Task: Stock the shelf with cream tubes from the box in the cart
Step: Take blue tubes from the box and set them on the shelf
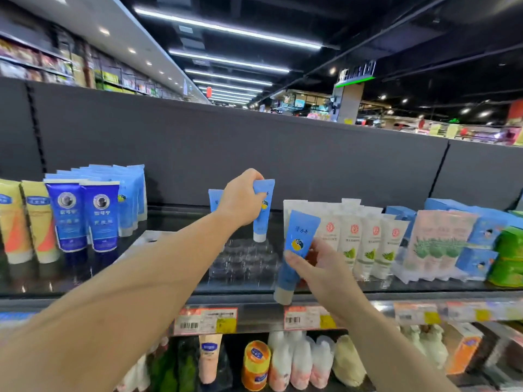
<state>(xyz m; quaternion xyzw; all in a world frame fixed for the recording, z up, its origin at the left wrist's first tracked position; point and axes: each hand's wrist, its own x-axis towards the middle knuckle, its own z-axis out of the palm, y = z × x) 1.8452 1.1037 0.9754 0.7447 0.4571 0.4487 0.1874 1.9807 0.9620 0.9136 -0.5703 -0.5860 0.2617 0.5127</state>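
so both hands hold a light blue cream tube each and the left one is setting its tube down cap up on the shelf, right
Not quite. In the head view the left hand sets its light blue cream tube on the glossy black shelf cap down, white cap at the bottom. The right hand does hold a second light blue tube.

Both forearms are bare to the frame's lower edge, with no sleeves showing, and the left hand [240,200] and right hand [319,267] are ungloved.

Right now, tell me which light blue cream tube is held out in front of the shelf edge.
The light blue tube in the right hand: its white cap hangs past the shelf edge. The left hand holds the other tube over the shelf.
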